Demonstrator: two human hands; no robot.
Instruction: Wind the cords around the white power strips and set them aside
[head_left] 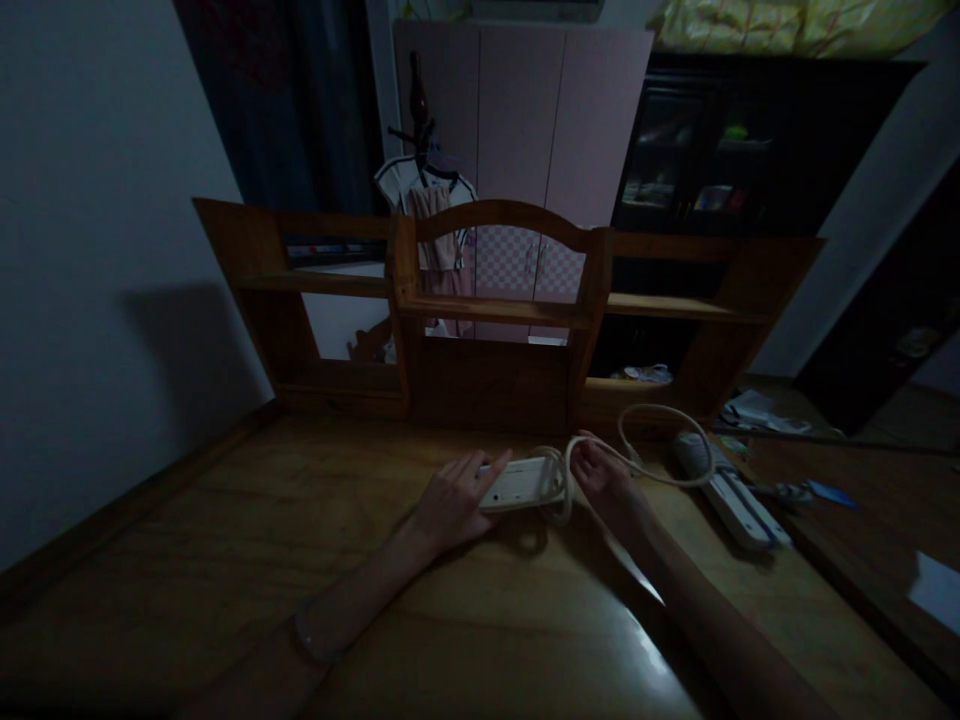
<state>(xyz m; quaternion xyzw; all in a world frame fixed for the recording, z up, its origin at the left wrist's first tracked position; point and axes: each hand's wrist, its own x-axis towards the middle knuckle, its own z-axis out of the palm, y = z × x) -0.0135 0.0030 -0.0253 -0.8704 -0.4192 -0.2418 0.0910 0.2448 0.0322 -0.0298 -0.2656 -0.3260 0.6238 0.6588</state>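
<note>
A white power strip [516, 486] is held just above the wooden desk, with my left hand [454, 500] wrapped round its left end. Loops of its pale cord [568, 490] go around the strip's right end. My right hand [606, 482] pinches the cord beside that end. From there the free cord runs right in a wide open loop [666, 410] over the desk. The plug end cannot be made out. Fingers of both hands are partly hidden behind what they hold.
A second white power strip [742, 505] with its cord wound on lies at the desk's right. Near it is a small item with a blue end [829, 493]. A wooden shelf unit [495, 312] spans the desk's back. White paper [937, 590] lies at far right.
</note>
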